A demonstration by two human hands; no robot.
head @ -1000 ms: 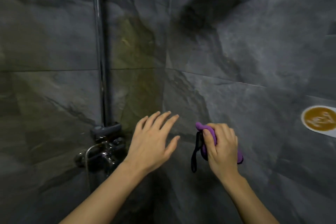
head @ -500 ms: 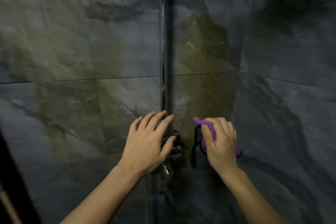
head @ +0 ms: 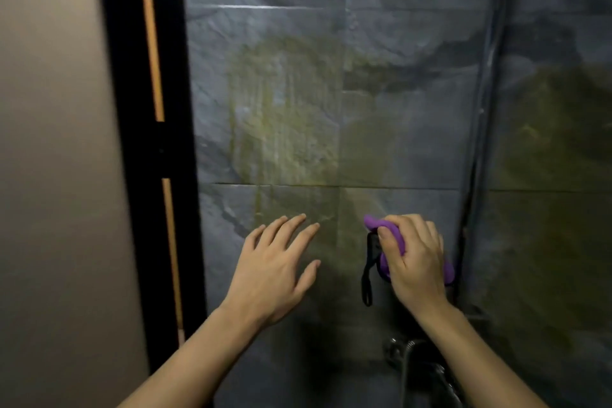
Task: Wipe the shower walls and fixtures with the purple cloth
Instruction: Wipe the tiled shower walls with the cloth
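Head view: your right hand [head: 415,262] grips the bunched purple cloth [head: 385,228], held near the tiled wall [head: 298,109]; contact cannot be confirmed. The stained patch lies up and left of it. Your left hand [head: 275,272] hovers empty, fingers spread. Pipe [head: 483,142] and tap [head: 414,358] crowd the right.

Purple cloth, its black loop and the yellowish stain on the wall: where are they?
purple cloth [head: 390,232]: head view, the fold above the right thumb.
black loop [head: 367,281]: head view, its hanging strap.
yellowish stain [head: 284,116]: head view, the middle of the patch.
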